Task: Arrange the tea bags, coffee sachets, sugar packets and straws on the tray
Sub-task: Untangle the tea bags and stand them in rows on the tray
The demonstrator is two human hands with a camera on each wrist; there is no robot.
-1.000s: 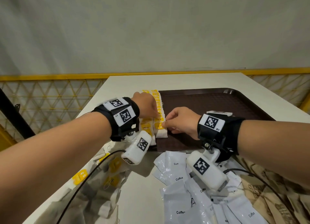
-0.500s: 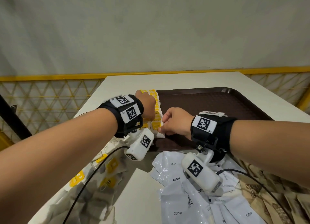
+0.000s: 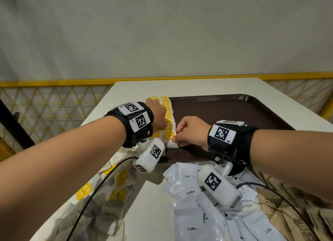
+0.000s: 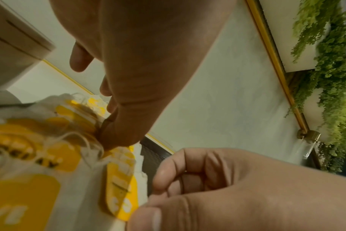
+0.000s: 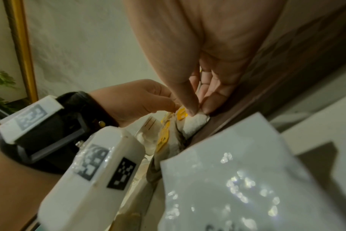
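A dark brown tray (image 3: pixel 234 112) lies on the white table. A row of white tea bags with yellow tags (image 3: pixel 168 118) runs along its left edge. My left hand (image 3: pixel 156 114) rests on that row; in the left wrist view its thumb (image 4: pixel 113 137) presses down on tags and strings, with the other fingertips spread behind. My right hand (image 3: pixel 173 138) pinches a corner of the nearest tea bag (image 5: pixel 193 125) between thumb and fingers, low on the tray. Most of the tray holds nothing.
White coffee sachets (image 3: pixel 189 213) are piled in front of the tray. Brown packets (image 3: pixel 288 215) lie at the right and loose tea bags (image 3: pixel 108 195) at the left near the table edge. A yellow mesh railing (image 3: pixel 54 103) stands beyond the table.
My left hand has slid a little farther along the tea bag row. My right hand stays at the nearest tea bag, still pinching it.
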